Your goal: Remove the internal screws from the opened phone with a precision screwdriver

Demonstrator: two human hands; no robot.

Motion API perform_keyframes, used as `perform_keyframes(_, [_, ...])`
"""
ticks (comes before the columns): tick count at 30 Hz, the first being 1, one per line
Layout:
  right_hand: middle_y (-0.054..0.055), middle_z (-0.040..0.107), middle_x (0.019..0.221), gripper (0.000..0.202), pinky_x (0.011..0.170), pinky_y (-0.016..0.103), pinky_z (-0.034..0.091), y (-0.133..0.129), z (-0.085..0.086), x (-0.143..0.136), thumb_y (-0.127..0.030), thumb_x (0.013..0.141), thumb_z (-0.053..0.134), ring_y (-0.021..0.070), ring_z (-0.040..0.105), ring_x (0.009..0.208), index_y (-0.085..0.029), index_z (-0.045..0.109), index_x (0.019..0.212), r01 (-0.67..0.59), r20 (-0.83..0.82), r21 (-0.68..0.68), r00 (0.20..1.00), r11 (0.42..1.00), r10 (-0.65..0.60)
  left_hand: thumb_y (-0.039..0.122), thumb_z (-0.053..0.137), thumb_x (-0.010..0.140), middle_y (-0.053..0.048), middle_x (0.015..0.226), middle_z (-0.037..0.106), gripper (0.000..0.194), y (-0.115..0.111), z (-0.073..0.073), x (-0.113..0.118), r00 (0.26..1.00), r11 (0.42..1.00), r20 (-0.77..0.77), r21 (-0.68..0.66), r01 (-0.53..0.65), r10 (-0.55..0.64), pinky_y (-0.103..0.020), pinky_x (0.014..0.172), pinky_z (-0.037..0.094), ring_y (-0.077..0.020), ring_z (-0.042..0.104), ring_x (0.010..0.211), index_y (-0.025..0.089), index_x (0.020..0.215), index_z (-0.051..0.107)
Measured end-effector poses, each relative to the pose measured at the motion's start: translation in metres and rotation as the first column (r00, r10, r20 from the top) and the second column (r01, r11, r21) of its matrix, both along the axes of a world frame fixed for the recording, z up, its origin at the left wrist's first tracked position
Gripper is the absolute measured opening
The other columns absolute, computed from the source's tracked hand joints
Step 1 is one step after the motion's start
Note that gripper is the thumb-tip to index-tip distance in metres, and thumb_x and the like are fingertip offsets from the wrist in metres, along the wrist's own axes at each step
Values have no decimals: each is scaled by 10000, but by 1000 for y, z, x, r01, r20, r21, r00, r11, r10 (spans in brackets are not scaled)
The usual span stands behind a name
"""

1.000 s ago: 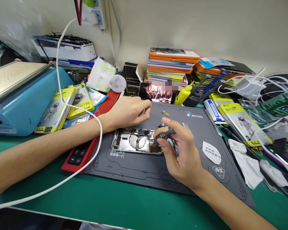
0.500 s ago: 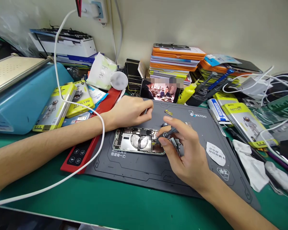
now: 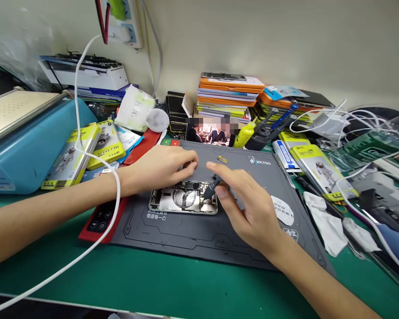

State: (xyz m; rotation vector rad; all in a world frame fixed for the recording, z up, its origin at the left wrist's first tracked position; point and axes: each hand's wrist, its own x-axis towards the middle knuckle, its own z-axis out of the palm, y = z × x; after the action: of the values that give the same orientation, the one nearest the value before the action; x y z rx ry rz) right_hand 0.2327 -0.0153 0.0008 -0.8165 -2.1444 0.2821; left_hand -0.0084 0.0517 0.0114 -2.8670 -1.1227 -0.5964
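Note:
An opened smartphone (image 3: 164, 201) lies on the grey work mat (image 3: 182, 237), its inner parts and a round coil showing. My right hand (image 3: 252, 212) holds a small dark screwdriver (image 3: 210, 189) between thumb and fingers. The screwdriver slants down over the phone's right part; its tip is too small to make out. At the phone's upper edge is my left hand (image 3: 162, 166), fingers curled and closed; whatever they hold, if anything, is hidden. A small yellowish part (image 3: 222, 159) lies on the mat beyond my hands.
A propped phone (image 3: 209, 133) plays a video behind the mat. Beside it stand a yellow bottle (image 3: 244, 134) and a tool holder (image 3: 256, 141). Battery boxes (image 3: 322, 170) lie on both sides. A white cable (image 3: 98, 239) crosses over my left forearm. A blue machine (image 3: 36, 155) stands left.
The whole view has shifted, with the scene sitting slightly farther left. The screwdriver now tilts more over the phone's right part, and my right fingers are less bent. My left hand stays near the phone's upper edge.

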Motion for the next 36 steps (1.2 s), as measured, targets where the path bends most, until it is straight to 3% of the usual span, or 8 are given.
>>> perform_keyframes(6, [47, 764, 1330, 554, 888, 398, 598, -1, -1, -1, -85, 1060, 505, 205, 724, 972, -337, 498, 1553, -52, -47, -18, 998, 998, 51, 380, 484, 1110, -80, 1243, 745, 286, -32, -1, -11, 998, 976, -65, -219, 2, -17, -373, 924, 554, -255, 716, 1124, 212, 1296, 622])
perform_keyframes(11, [35, 729, 1427, 619, 973, 404, 604, -1, -6, -3, -99, 1023, 616, 203, 741, 1040, -345, 462, 1570, -50, -37, -1, 998, 999, 50, 617, 693, 968, -149, 1579, 539, 748, -51, -2, -25, 983, 964, -162, -261, 41, -85, -525, 1165, 473, -371, 542, 1423, 219, 1552, 449])
perform_keyframes(14, [29, 746, 1391, 630, 941, 402, 623, -2, -8, -3, -113, 1001, 663, 203, 750, 997, -358, 483, 1553, -44, -59, 11, 997, 999, 45, 495, 654, 1021, -135, 1578, 536, 671, -56, -4, -31, 983, 964, -161, -261, 46, -91, -508, 1192, 465, -347, 524, 1448, 240, 1590, 404])
perform_keyframes(18, [73, 753, 1264, 617, 859, 407, 644, -2, -7, 1, -131, 1035, 602, 216, 742, 985, -327, 429, 1595, 45, -195, -13, 980, 999, -47, 413, 667, 995, -129, 1530, 569, 643, -56, -7, -30, 992, 959, -111, -282, 31, -65, -479, 1183, 492, -327, 557, 1412, 241, 1562, 418])
perform_keyframes(22, [68, 723, 1069, 563, 745, 395, 659, 3, -5, 5, -213, 1064, 574, 234, 722, 974, -314, 407, 1592, 126, -453, -238, 863, 963, -224, 448, 654, 977, -150, 1521, 551, 707, -56, -11, -17, 992, 972, -111, -219, -80, 57, -508, 1141, 530, -357, 603, 1364, 239, 1591, 373])
perform_keyframes(29, [73, 708, 1025, 532, 626, 351, 630, 8, -10, 4, -267, 1076, 553, 233, 705, 926, -303, 380, 1578, 105, -511, -324, 817, 940, -268, 596, 587, 1003, -179, 1499, 565, 777, -67, -4, 25, 899, 930, -291, -69, -361, 328, -425, 614, 596, -354, 787, 898, 227, 1645, 352])
perform_keyframes(32, [72, 694, 1014, 565, 643, 372, 616, 5, -12, 4, -287, 1074, 558, 241, 685, 916, -302, 352, 1600, 113, -481, -307, 838, 945, -257, 654, 558, 1020, -168, 1553, 527, 800, -76, 9, 32, 918, 941, -290, -123, -315, 269, -426, 635, 600, -349, 790, 906, 246, 1664, 314])
perform_keyframes(36, [39, 620, 935, 606, 651, 390, 592, 5, -15, 4, -305, 1068, 566, 229, 630, 815, -301, 319, 1621, 148, -429, -289, 863, 946, -266, 586, 773, 917, -105, 1660, 405, 883, -83, 21, 18, 996, 915, -88, -404, -8, -30, -375, 798, 645, -263, 780, 1005, 318, 1628, 325])
